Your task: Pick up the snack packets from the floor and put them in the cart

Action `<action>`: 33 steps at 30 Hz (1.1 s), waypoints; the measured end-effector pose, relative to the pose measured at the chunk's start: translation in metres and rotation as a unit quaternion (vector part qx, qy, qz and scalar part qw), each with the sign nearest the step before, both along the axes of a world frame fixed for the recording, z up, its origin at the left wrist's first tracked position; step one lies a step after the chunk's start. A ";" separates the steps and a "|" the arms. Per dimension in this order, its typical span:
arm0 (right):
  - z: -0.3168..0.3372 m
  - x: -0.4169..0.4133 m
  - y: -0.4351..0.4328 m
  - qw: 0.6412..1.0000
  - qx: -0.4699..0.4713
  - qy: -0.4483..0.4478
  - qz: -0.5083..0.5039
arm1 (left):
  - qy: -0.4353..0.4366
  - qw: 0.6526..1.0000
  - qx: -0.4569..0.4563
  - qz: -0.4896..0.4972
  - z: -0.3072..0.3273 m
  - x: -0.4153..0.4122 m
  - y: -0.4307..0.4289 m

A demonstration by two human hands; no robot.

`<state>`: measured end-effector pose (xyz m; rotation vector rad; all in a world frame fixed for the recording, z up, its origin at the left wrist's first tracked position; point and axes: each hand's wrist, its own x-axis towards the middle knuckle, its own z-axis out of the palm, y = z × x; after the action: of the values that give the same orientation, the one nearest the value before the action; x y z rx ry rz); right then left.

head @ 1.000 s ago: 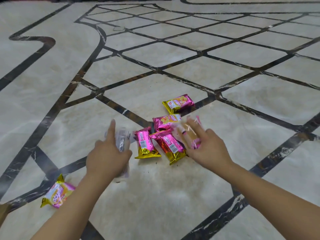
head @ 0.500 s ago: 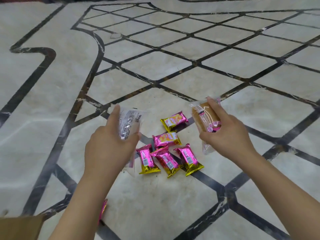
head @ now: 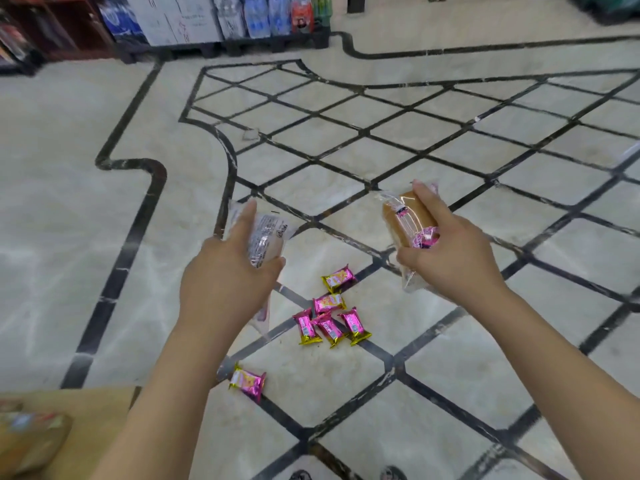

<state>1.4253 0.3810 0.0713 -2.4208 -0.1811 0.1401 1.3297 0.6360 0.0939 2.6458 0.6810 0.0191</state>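
My left hand (head: 225,285) grips a clear snack packet (head: 266,237) with its printed back showing. A second clear packet with a brown cake (head: 405,220) inside is held in my right hand (head: 450,258). Both hands are raised well above the floor. Below and between them, several pink-and-gold snack packets (head: 330,311) lie in a cluster on the marble. One more pink packet (head: 247,382) lies apart, near my left forearm. At the bottom left corner a cardboard surface (head: 86,420) with blurred packets (head: 31,434) on it shows; whether it belongs to the cart I cannot tell.
The floor is pale marble with black inlay lines (head: 381,188). Along the far edge stand stacked boxes and shrink-wrapped bottles (head: 221,15) on dark pallets, with dark red shelving (head: 59,26) at the far left. My shoe tips (head: 346,474) show at the bottom edge.
Both hands have risen from the floor, each with a clear packet. The view has lifted, so the shelves and the cardboard at the bottom left now show.
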 end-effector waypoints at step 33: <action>0.086 -0.476 -0.057 0.806 0.230 0.096 -0.537 | 0.082 0.867 -0.078 -0.486 0.086 -0.192 -0.164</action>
<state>0.9498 0.3244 0.1569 -1.6805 1.1126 -0.1663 1.1380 0.4715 0.1795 2.5404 -0.6377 -0.5217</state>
